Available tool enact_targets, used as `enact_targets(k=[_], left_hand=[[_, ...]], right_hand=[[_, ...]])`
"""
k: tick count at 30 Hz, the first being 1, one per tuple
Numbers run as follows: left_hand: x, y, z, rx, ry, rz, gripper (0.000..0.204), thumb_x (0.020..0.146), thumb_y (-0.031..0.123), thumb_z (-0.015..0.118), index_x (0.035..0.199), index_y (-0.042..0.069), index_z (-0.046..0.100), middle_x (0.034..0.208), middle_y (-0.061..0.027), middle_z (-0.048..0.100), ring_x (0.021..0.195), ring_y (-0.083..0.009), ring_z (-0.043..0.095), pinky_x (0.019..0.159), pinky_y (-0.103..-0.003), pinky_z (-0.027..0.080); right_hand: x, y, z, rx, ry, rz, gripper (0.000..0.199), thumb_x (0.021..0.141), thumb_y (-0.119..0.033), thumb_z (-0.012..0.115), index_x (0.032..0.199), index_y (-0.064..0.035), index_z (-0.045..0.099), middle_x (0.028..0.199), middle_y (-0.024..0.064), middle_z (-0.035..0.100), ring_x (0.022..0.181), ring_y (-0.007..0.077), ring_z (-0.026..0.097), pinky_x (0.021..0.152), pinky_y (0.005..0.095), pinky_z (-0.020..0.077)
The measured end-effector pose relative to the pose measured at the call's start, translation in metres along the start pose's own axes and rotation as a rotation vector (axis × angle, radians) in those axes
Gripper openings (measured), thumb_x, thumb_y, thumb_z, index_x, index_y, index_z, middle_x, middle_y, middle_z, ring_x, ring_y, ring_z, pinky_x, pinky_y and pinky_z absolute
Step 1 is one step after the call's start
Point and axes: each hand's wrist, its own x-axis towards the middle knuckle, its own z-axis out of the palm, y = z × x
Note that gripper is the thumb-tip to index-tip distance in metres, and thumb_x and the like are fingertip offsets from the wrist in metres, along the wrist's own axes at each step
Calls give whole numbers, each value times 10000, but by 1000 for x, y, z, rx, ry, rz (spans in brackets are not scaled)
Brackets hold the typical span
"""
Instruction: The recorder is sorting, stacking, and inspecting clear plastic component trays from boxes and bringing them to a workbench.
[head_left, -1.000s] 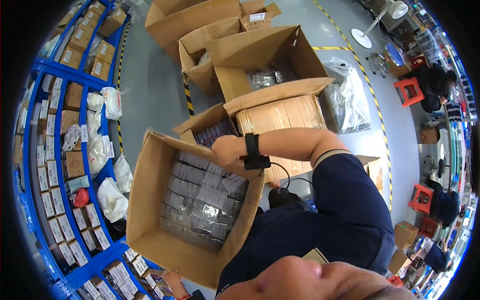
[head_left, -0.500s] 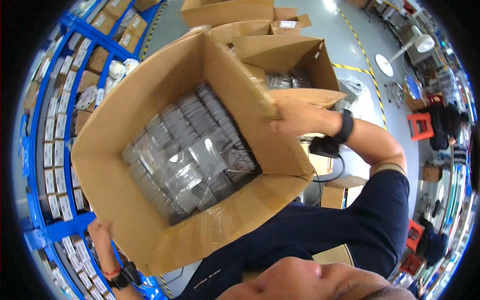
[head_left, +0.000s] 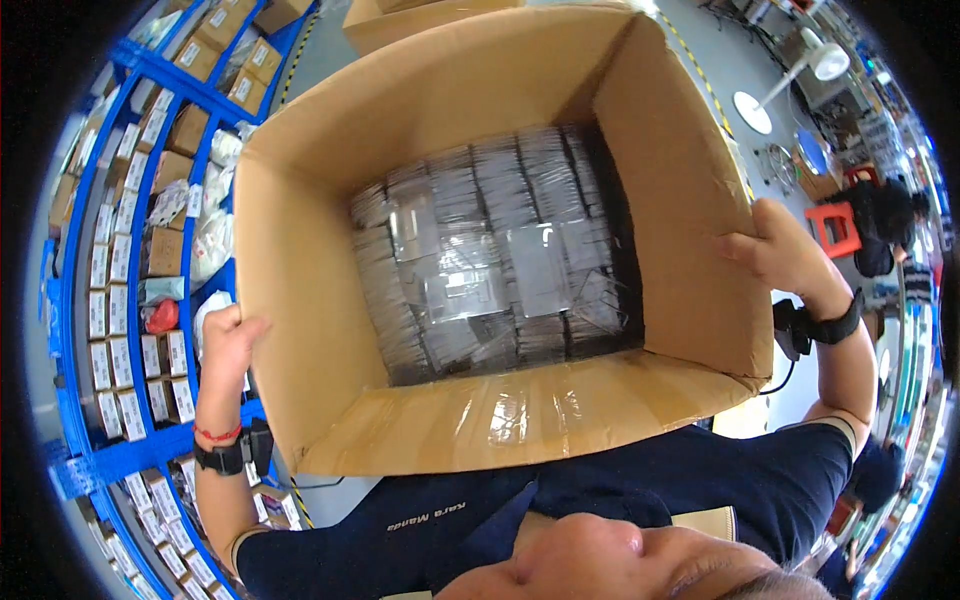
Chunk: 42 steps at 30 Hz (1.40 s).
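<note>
Brown cardboard box (head_left: 320, 330), clear glossy packets (head_left: 490, 260), blue shelving (head_left: 70, 330)

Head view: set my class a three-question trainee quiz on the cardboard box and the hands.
1. True or false: both hands grip the cardboard box.
2. What fills the box? A) clear flat packets B) bottles C) loose screws
3. Which wrist wears a red string band?

Key: 1. True: the left hand and right hand each hold a side wall. 2. A, the clear flat packets. 3. The left, above a black wristband.
</note>
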Motion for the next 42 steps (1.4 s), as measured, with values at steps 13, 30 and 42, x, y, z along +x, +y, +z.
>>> enact_targets(k=[13,30,42], left_hand=[[89,42,216,561,93,644,277,754,229,567,628,-16,591,591,-227,551,525,-381,550,503,-435,441],[-26,19,173,232,-211,467,676,741,195,653,1335,65,358,1379,-289,240,1277,-385,282,1020,-397,276],[-42,-6,201,-44,-42,406,341,838,84,504,1175,54,553,1382,-258,268,1275,-359,305,1027,-392,267]], right_hand=[[15,180,113,266,254,345,419,737,-310,589,734,109,586,648,261,579,638,312,617,602,402,459],[84,-49,99,-438,171,-619,216,767,-235,614,863,-56,540,825,111,587,811,291,588,670,386,490],[189,-123,308,-447,-384,-1008,278,689,-176,638,943,-63,643,957,147,591,887,321,583,685,408,502]])
